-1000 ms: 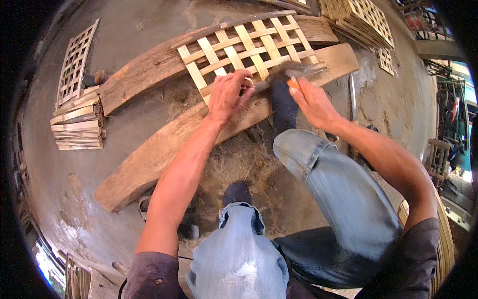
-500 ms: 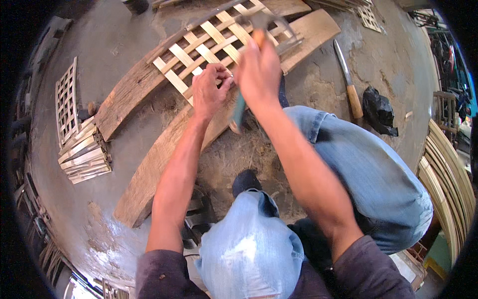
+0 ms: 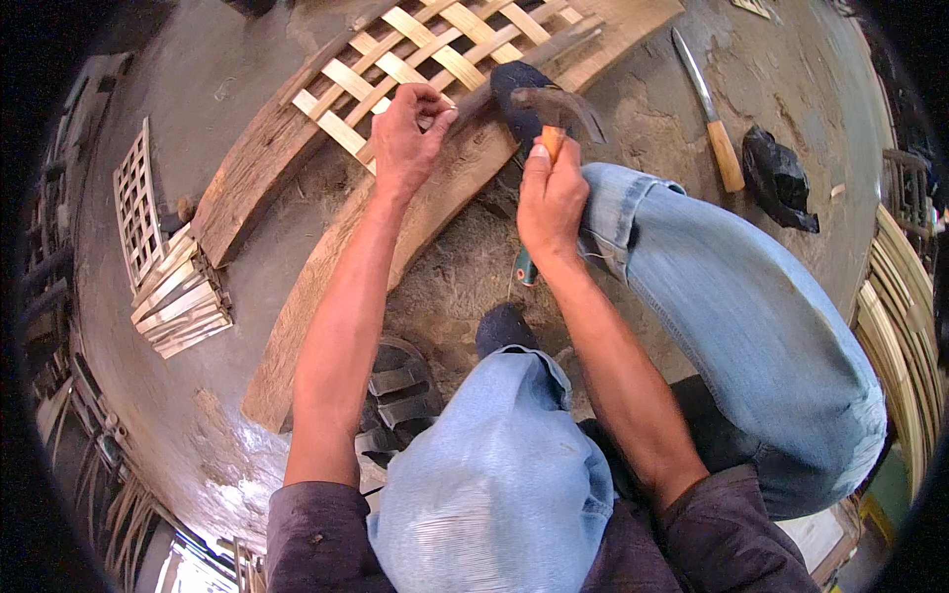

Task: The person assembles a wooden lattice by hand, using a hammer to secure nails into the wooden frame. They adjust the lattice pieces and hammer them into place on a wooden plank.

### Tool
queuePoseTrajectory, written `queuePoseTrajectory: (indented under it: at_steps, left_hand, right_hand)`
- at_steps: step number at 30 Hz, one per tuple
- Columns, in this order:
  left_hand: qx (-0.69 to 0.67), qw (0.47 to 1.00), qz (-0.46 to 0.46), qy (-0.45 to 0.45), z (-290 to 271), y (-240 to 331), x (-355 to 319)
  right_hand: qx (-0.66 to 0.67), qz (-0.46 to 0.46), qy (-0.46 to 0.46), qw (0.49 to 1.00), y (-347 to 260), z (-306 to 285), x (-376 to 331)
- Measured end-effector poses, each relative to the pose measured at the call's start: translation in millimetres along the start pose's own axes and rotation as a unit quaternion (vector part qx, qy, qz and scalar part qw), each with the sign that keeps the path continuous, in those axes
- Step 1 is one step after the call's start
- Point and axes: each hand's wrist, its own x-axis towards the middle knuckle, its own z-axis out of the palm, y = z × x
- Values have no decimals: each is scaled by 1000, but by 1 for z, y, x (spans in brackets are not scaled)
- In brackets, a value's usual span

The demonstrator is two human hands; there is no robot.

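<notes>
My right hand [image 3: 552, 203] is wrapped round a claw hammer [image 3: 552, 140]. Its metal head is above my fist near my dark-socked foot, and the green end of its handle shows below. At the near edge of a lattice of pale woven wooden strips [image 3: 420, 74], my left hand [image 3: 407, 141] is closed with thumb and fingertips together. Whatever lies in that pinch is too small to make out. The lattice rests across two thick wooden beams [image 3: 326, 287], and a dark bar runs along its near edge. Hammer and lattice are apart.
A long knife with a wooden handle [image 3: 725, 158] lies on the floor at right, beside a crumpled black plastic bag [image 3: 778, 178]. At left are a smaller finished lattice [image 3: 138, 203] and a stack of short strips [image 3: 183, 306]. Long bent strips [image 3: 895, 336] stand at far right.
My right hand has brought the hammer right and back from the lattice, uncovering my foot on the beam. My left hand stays pinched at the lattice edge. The whole view has shifted slightly.
</notes>
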Motion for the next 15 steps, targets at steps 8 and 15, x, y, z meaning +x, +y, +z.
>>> queuePoseTrajectory:
  at_steps: [8,15]
  left_hand:
    - [22,1000,15,13,1,-3,2]
    - [0,999,32,32,-1,-8,0]
  right_hand:
    - [-28,-94,-44,994,-2,6,5]
    - [-56,-106,-63,991,-13,41,58]
